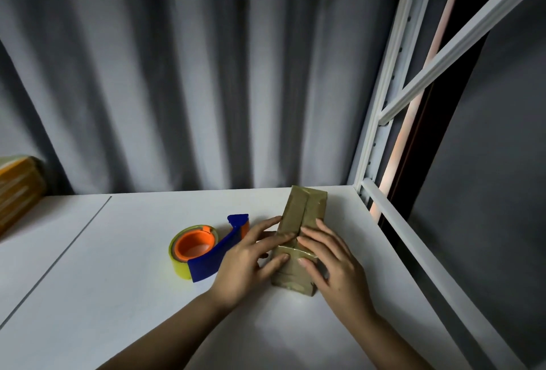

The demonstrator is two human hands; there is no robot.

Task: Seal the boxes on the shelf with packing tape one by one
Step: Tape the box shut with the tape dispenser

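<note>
Both hands lie flat with straight fingers, left hand (248, 263) and right hand (331, 269) pressing tape onto the box (304, 210); dispenser (204, 251) rests left.

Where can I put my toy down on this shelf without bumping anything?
The near left of the white shelf, in front of the tape dispenser, is bare. So is the strip behind the dispenser, up to the curtain. It is crowded around the small box, where the left hand and right hand press.
</note>
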